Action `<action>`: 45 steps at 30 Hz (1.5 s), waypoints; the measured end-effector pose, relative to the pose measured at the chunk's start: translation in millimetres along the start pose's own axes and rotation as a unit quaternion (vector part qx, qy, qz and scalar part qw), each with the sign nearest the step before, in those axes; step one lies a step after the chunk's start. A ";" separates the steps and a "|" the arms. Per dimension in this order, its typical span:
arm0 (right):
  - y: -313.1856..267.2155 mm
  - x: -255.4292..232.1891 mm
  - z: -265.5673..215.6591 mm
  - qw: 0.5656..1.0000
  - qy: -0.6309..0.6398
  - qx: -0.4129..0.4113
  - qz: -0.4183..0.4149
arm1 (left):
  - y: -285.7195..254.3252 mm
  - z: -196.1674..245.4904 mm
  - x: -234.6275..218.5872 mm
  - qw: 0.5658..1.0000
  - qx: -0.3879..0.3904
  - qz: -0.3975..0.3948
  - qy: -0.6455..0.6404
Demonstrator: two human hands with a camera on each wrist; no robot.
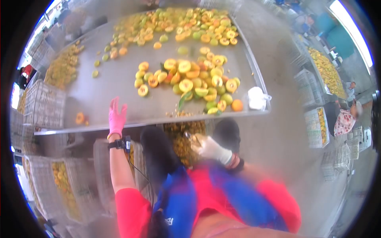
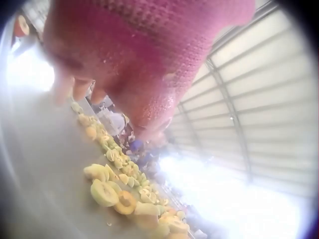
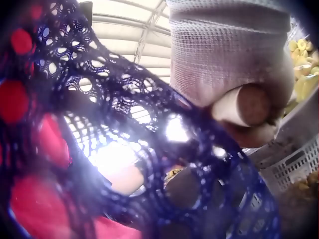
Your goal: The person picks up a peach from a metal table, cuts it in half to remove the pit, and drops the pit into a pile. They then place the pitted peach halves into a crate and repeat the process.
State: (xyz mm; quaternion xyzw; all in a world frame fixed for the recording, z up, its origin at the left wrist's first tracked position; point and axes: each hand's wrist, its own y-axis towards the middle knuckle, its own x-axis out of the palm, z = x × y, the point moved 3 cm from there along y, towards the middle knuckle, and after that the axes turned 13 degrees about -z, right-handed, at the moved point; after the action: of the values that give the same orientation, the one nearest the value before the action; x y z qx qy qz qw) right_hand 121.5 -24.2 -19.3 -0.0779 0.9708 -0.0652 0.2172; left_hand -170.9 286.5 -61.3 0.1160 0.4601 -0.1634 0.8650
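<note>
In the head view, pink is shown on the left hand's glove (image 1: 116,119) at nine o'clock, and white on the right hand's glove (image 1: 212,150) at five. The halved stone fruits (image 1: 185,85) towards twelve are coloured yellow-orange, with green skins and brownish-red centres, against a grey tabletop (image 1: 103,85). Pinkish red is worn in the shirt (image 1: 133,214) at seven; blue, marked with white lettering, in the apron (image 1: 180,198) at six. A garment (image 1: 344,121) at three is patterned red and white. In the right wrist view, dark blue mesh (image 3: 219,134) is patterned with rounded openings.
</note>
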 end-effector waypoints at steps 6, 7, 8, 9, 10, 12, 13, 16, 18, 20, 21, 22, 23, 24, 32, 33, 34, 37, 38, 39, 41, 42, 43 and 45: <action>15.7 -1.0 -13.1 0.952 -0.289 -0.099 0.003 | 156.5 15.1 60.0 0.996 0.036 -0.082 0.015; 18.3 4.3 1.0 0.886 -0.433 -0.164 0.002 | 175.7 16.6 67.5 0.992 0.008 -0.115 0.041; 22.2 1.1 -6.4 0.901 -0.399 -0.169 0.011 | 191.4 18.0 71.7 0.993 0.011 -0.113 0.037; 23.2 -3.6 -14.3 0.911 -0.374 -0.172 -0.001 | 205.4 17.9 77.1 0.991 0.006 -0.126 0.043; 26.6 -5.2 -9.8 0.957 -0.265 -0.115 -0.007 | 215.1 21.9 79.4 0.989 0.000 -0.140 0.050; 32.8 -7.3 -4.3 0.987 -0.149 -0.053 -0.012 | 231.3 29.9 85.2 0.986 -0.007 -0.155 0.061; 36.0 -8.8 -1.9 0.995 -0.089 0.004 -0.034 | 236.6 31.8 87.5 0.982 -0.015 -0.170 0.075; 47.5 -11.0 13.5 0.990 -0.131 -0.012 -0.051 | 252.2 27.1 110.0 0.969 0.027 -0.230 0.087; 49.8 -6.0 20.7 0.970 -0.223 -0.083 -0.054 | 248.7 24.3 120.5 0.971 0.047 -0.226 0.063; 55.1 -1.6 24.6 0.921 -0.373 -0.081 -0.079 | 235.1 29.7 123.6 0.971 0.058 -0.227 0.039; 54.1 10.5 45.1 0.879 -0.461 -0.121 -0.019 | 225.9 35.9 124.7 0.970 0.066 -0.230 0.040; 53.8 18.6 60.2 0.893 -0.439 -0.091 -0.043 | 215.6 43.0 127.3 0.969 0.074 -0.232 0.041; 54.7 20.4 61.6 0.904 -0.418 -0.064 -0.067 | 203.6 45.3 135.7 0.966 0.062 -0.246 0.040; 51.5 21.5 59.0 0.909 -0.405 -0.059 -0.079 | 190.4 49.7 141.2 0.966 0.098 -0.239 0.025; 50.5 5.1 41.0 0.919 -0.365 -0.119 -0.094 | 221.3 78.3 174.1 0.967 0.157 -0.193 0.060; 48.7 4.0 42.5 0.919 -0.366 -0.116 -0.093 | 227.9 107.1 153.5 0.977 0.119 -0.177 -0.009; 46.8 3.3 45.8 0.922 -0.366 -0.089 -0.094 | 234.5 124.4 143.4 0.981 0.081 -0.158 -0.078; 45.2 -0.2 48.6 0.913 -0.391 -0.071 -0.087 | 266.2 141.4 155.9 0.984 0.081 -0.143 0.073; 45.1 0.0 49.6 0.903 -0.415 -0.079 -0.082 | 271.9 142.6 161.6 0.976 0.033 -0.199 0.086; 44.3 -0.8 48.4 0.895 -0.434 -0.100 -0.025 | 275.1 144.1 166.3 0.963 -0.013 -0.251 0.097; 45.3 -11.2 42.1 0.941 -0.327 -0.029 -0.083 | 264.8 164.9 149.3 0.949 -0.054 -0.294 0.096; 45.6 -12.6 38.9 0.941 -0.330 -0.030 -0.074 | 269.6 165.5 155.8 0.951 -0.047 -0.290 0.099; 44.5 -14.1 36.5 0.972 -0.232 -0.023 -0.026 | 271.7 154.9 172.5 0.956 -0.050 -0.287 0.012; 45.8 -11.9 37.3 0.991 -0.130 -0.026 0.022 | 270.0 143.3 183.2 0.957 -0.054 -0.276 -0.070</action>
State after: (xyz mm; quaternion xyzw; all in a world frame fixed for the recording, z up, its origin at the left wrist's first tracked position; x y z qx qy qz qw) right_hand 142.6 19.3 -55.2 -0.0701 0.9372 -0.0249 0.3408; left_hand 138.7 452.2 -121.6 -0.0742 0.4203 -0.3783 0.8214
